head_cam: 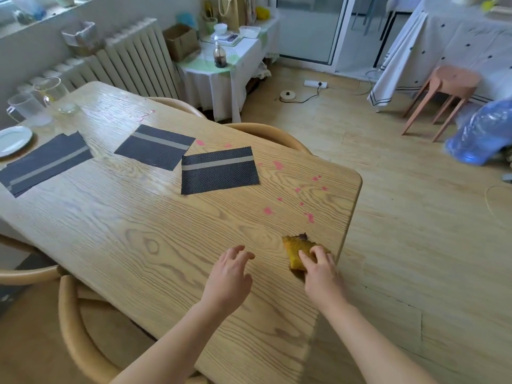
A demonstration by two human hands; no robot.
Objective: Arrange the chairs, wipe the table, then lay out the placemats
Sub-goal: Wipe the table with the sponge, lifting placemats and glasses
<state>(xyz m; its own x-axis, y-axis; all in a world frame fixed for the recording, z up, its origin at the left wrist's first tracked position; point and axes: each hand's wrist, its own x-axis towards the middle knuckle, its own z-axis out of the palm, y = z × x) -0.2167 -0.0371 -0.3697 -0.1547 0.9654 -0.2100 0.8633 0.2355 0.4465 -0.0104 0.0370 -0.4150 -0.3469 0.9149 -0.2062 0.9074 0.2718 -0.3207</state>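
Observation:
A yellow cloth (pixel 297 249) lies near the right edge of the wooden table (pixel 155 245). My right hand (pixel 321 270) rests on the cloth, fingers curled over its near end. My left hand (pixel 228 275) hovers just above the tabletop to the left of the cloth, fingers relaxed and holding nothing. Pink stains (pixel 288 189) dot the wood beyond the cloth. Three dark striped placemats lie askew across the table: one in the middle right (pixel 219 170), one behind it (pixel 155 146), one at the left (pixel 44 164).
Wooden chairs stand tucked at the far side (pixel 266 134) and at the near left (pixel 74 328). Glass jugs (pixel 52 92) and a white plate (pixel 13 139) occupy the table's far left corner. A pink stool (pixel 443 90) and a blue bag (pixel 482 134) stand on the floor at right.

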